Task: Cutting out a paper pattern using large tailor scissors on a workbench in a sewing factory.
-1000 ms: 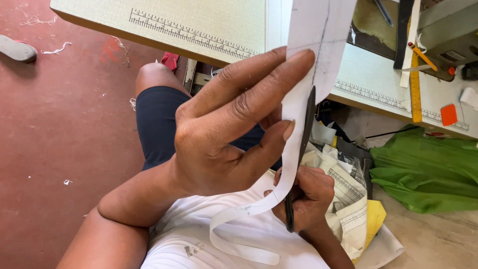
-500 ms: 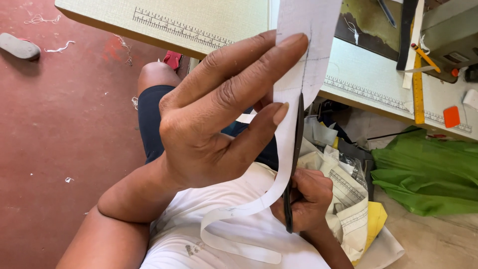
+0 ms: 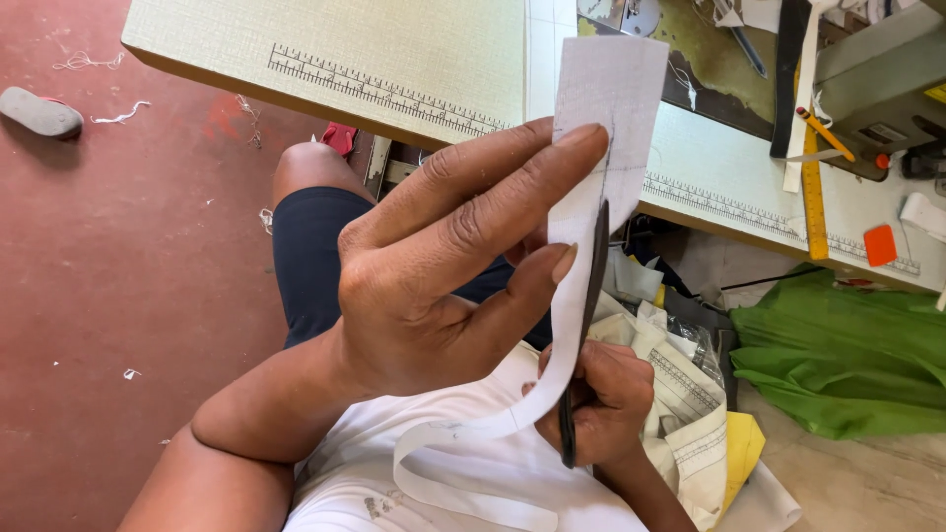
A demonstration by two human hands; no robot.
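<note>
Few items of that kind in view. Clear plastic bag (image 3: 702,347) with printed paper inside sits on the pile of cloth on the floor, below the front edge of the surface, right of the person's lap; crinkled, see-through, contents white with dark print, too blurred to make out. Small yellow label (image 3: 936,93) on the side of the grey machine at the far right end of the surface, cut off by the picture edge. Small pale plate (image 3: 886,132), rectangular, low on the same machine housing. No signs, no screens.
</note>
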